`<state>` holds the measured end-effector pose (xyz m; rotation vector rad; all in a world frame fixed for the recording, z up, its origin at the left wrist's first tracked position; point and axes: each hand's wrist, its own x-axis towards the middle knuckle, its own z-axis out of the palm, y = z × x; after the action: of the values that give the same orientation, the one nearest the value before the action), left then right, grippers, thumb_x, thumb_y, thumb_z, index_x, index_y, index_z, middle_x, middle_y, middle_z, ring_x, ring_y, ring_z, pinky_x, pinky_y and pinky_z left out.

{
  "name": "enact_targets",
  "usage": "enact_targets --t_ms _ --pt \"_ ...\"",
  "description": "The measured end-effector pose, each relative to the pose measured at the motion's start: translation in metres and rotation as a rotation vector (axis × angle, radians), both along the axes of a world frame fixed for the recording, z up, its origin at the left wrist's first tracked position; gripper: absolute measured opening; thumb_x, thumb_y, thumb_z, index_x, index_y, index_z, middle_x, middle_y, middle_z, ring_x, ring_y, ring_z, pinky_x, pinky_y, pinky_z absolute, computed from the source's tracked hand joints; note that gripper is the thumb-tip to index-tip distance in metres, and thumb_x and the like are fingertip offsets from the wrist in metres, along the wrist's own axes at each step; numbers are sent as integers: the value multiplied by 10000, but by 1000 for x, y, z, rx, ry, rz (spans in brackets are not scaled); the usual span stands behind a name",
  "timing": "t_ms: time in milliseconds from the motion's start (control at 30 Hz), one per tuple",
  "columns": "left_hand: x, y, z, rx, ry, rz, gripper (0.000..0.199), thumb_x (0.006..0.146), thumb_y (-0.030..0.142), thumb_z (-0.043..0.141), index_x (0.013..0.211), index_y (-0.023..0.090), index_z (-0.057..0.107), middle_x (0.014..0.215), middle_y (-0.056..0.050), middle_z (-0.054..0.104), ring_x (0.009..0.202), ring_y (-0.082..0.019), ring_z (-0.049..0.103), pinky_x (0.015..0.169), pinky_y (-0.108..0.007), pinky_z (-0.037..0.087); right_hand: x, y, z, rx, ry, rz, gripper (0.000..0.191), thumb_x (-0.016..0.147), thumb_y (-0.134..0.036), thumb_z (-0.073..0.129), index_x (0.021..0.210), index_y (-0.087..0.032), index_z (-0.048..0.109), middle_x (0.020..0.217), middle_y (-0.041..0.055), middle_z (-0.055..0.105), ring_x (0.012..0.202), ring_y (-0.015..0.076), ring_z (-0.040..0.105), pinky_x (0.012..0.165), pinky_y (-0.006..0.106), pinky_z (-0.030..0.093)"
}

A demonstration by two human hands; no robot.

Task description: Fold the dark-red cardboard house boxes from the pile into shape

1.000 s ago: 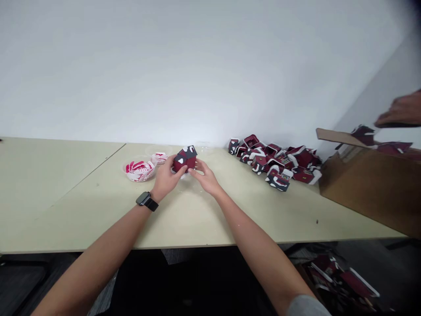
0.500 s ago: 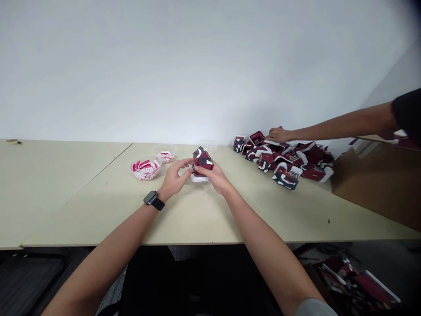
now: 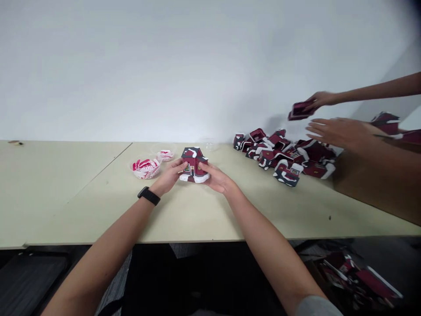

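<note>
Between my hands is a small model house (image 3: 194, 166), dark red with a dark grey roof and white, snow-like edges. Its front, with a door and little windows, faces me, and it is upright. My left hand (image 3: 171, 175) grips the left side, thumb on the front wall. On the right side my right hand (image 3: 215, 176) holds it the same way. Left of my hands stands a clear bowl (image 3: 146, 170) with red and white pieces in it. Behind that is a smaller clear bowl (image 3: 165, 155) with similar pieces.
At the right lies a heap of similar model houses (image 3: 279, 153). A co-worker's hand (image 3: 320, 100) holds one house part (image 3: 301, 110) above it; another hand (image 3: 342, 131) reaches over the cardboard box (image 3: 371, 186). A box of red pieces (image 3: 358, 281) is below the table (image 3: 210, 219).
The house in my hands has turned so its front faces me, and my left hand has closed on its side. The co-worker's hand has lifted a house part off the heap; a second hand has appeared.
</note>
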<state>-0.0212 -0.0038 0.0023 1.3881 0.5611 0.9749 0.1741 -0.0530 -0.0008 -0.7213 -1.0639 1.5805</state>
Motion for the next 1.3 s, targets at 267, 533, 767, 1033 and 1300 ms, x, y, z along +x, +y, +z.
enact_targets --t_ms 267,533,767,1033,1300 --pt "1 7 -4 83 -10 139 470 789 435 847 1153 172 708 1198 -109 746 1085 -246 690 986 -396 522 0 3 2 59 -119 -238 500 659 -514 930 1042 -269 724 1144 9 776 1029 220 717 885 348 576" --pt "2 0 3 311 146 174 603 824 501 801 1315 185 649 1381 -157 678 1269 -301 634 1071 -449 497 -7 8 -3 175 -203 -437 565 562 -392 961 1029 -227 689 1007 4 760 958 198 697 894 347 563" --pt "-35 6 30 695 596 881 322 985 399 521 1126 188 720 1163 -135 725 1174 -324 607 1048 -468 439 -1 12 -3 95 -159 -570 529 570 -385 951 985 -216 671 1024 28 765 932 204 708 876 360 581" --pt "-132 37 44 451 1108 1187 271 869 295 579 1023 204 782 1043 -164 769 1205 -415 556 1014 -575 390 -1 13 -6 58 -183 -653 513 558 -392 940 961 -202 686 966 17 756 876 193 702 776 316 568" --pt "-129 53 33 470 1317 911 279 832 446 683 970 250 826 1044 -177 773 1243 -458 550 1034 -603 362 -2 12 -6 60 -192 -649 502 573 -388 938 968 -199 692 968 22 757 862 190 702 762 315 569"
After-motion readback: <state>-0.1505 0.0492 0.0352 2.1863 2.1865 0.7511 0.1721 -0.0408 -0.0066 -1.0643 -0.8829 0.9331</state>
